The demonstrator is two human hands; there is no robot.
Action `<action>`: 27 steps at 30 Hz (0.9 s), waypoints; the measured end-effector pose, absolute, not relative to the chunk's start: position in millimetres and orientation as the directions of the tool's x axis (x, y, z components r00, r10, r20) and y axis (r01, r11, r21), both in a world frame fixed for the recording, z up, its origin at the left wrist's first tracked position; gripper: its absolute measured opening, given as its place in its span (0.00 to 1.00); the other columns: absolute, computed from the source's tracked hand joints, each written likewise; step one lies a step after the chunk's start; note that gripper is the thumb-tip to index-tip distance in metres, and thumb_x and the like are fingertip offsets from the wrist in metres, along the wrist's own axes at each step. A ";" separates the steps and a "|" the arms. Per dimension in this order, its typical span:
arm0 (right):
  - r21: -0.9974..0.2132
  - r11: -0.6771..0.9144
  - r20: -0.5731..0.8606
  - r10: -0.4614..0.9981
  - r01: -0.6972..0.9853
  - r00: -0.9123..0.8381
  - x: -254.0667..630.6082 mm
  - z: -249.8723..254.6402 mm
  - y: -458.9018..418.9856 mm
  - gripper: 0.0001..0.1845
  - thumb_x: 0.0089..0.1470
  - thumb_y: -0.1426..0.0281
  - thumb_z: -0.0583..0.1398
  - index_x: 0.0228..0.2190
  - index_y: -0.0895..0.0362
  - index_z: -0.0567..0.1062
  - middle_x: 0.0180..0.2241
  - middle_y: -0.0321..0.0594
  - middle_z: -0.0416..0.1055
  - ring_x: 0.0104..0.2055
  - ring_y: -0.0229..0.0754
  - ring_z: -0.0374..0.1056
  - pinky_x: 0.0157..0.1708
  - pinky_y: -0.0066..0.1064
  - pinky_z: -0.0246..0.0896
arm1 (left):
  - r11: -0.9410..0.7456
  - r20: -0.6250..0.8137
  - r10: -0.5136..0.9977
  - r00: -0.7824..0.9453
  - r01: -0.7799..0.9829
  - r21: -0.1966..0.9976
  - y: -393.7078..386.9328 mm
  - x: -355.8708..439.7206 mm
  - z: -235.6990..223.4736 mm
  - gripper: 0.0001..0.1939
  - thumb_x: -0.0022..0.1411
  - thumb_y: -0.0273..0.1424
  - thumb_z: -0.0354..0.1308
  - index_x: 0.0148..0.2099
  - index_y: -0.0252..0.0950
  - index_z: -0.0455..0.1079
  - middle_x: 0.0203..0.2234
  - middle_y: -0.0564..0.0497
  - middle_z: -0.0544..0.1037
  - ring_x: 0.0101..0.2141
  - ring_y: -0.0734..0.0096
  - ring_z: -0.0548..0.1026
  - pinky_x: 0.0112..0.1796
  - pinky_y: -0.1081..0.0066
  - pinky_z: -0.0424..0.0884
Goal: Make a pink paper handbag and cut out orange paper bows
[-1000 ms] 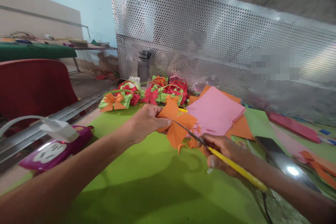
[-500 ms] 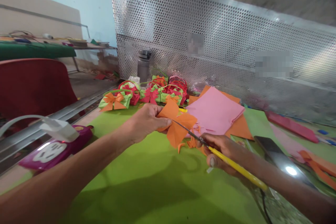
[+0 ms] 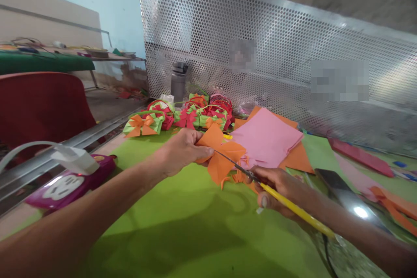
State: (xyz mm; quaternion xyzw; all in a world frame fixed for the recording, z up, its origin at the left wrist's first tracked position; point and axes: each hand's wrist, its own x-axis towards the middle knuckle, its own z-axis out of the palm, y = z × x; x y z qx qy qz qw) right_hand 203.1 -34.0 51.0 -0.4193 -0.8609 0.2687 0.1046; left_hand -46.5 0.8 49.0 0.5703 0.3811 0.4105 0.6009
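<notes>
My left hand (image 3: 182, 150) pinches an orange petal-shaped cutout (image 3: 224, 160) between thumb and fingers, above the green tabletop sheet (image 3: 156, 221). Several lobes of it spread out past the fingertips. My right hand (image 3: 278, 189) is closed around a yellow-handled tool that looks like a soldering iron (image 3: 296, 210), with a cord near its rear end. Its thin dark metal tip reaches the cutout beside my left thumb. Whether it touches the material is hard to tell. Small orange scraps (image 3: 239, 177) lie just below and behind the cutout.
Pink squares (image 3: 269, 134) lie over orange sheets (image 3: 298, 158). Small green and red baskets with bows (image 3: 143, 125) stand at the back, near a grey bottle (image 3: 178, 80) and a perforated metal panel (image 3: 276, 34). A purple power strip (image 3: 68, 184) lies left, a phone (image 3: 342, 191) right.
The cutout and the tool have shifted very slightly to the right. Both hands keep nearly the same position and the same hold.
</notes>
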 end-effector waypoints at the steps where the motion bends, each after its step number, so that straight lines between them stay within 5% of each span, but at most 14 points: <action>1: -0.555 0.498 -0.049 0.780 0.666 -0.624 202.8 51.3 -34.3 0.33 0.48 0.40 0.48 0.34 0.58 0.66 0.23 0.32 0.57 0.22 0.34 0.49 0.20 0.24 0.47 | 0.010 0.015 0.925 0.379 -0.066 0.998 0.6 -46.4 49.2 0.06 0.44 0.25 0.61 0.30 0.30 0.73 0.22 0.51 0.75 0.21 0.79 0.70 0.24 0.77 0.66; 27: -0.599 0.442 -0.037 0.818 0.668 -0.574 210.0 40.7 -35.8 0.36 0.44 0.38 0.47 0.30 0.59 0.67 0.21 0.32 0.55 0.22 0.34 0.48 0.19 0.25 0.43 | 0.007 0.032 0.924 0.382 -0.101 0.995 2.4 -46.1 46.9 0.10 0.43 0.28 0.63 0.31 0.28 0.72 0.24 0.49 0.75 0.25 0.73 0.72 0.29 0.72 0.68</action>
